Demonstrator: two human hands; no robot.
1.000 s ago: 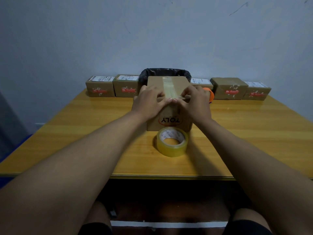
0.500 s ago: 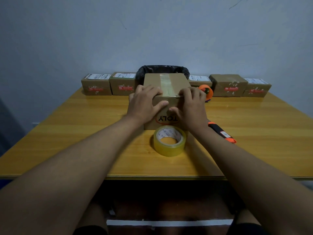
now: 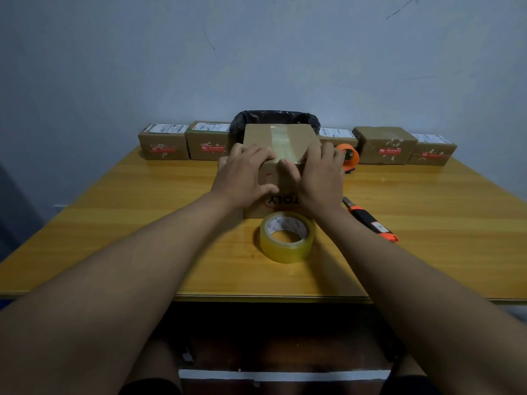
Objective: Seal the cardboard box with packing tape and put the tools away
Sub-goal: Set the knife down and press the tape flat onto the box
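The cardboard box [image 3: 281, 136] stands mid-table with a clear tape strip along the middle of its top and red print on its front. My left hand [image 3: 242, 176] lies over its near top edge, fingers on top and thumb on the front face. My right hand [image 3: 320, 178] covers the right side of that edge, its thumb pressed on the tape end at the front. A roll of clear packing tape [image 3: 285, 252] lies flat just in front of the box. A black and orange utility knife [image 3: 370, 220] lies to the right of my right forearm.
An orange tape dispenser [image 3: 350, 155] sits behind my right hand. A black-lined bin [image 3: 275, 117] stands behind the box. Several small labelled parcels [image 3: 164, 145] line the back edge of the wooden table [image 3: 114, 223], against the wall.
My hands have slid from the middle of the box's top edge down over its front. The thumbs have moved apart along the front face. The knife has come into view.
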